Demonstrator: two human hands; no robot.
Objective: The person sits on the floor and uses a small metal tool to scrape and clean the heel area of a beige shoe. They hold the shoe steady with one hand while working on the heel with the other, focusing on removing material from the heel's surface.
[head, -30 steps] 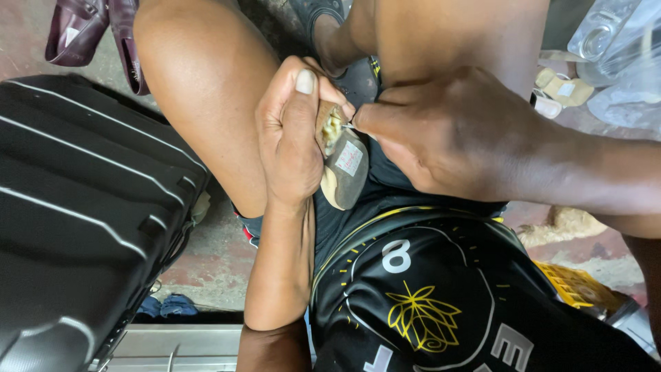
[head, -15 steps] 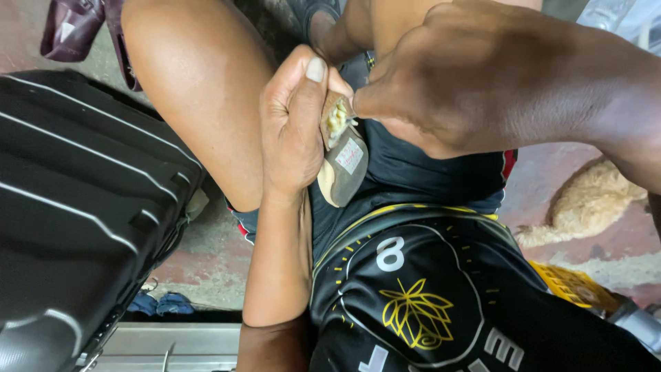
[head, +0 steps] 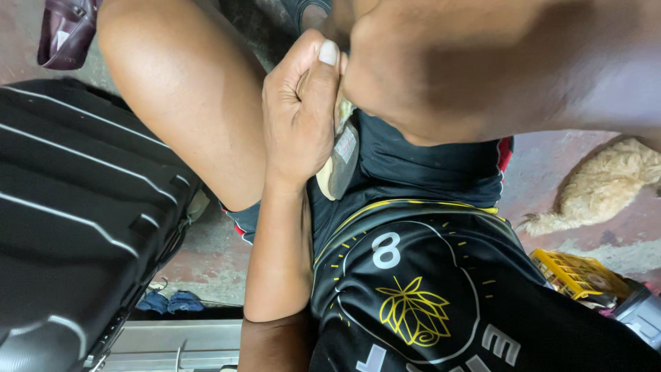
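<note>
My left hand [head: 301,114] is closed around a small worn shoe [head: 339,165], beige-soled with a white tag, held over my lap with the sole toward me. My right hand [head: 441,76] fills the top right, blurred and close to the camera, pressed against the upper end of the shoe next to my left thumb. What its fingers grip is hidden. My bare left thigh [head: 186,110] lies just left of the hands. I wear a black jersey [head: 413,289] with yellow and white print.
A black ribbed hard-shell suitcase [head: 69,213] stands at the left, touching my leg. A fluffy tan dog [head: 606,186] lies on the reddish floor at right. A yellow crate [head: 571,272] sits below it. A maroon bag [head: 65,31] is at top left.
My right hand has moved up and closer to the camera, covering more of the shoe. The view shifted, bringing the dog fully into sight. My left hand keeps its hold.
</note>
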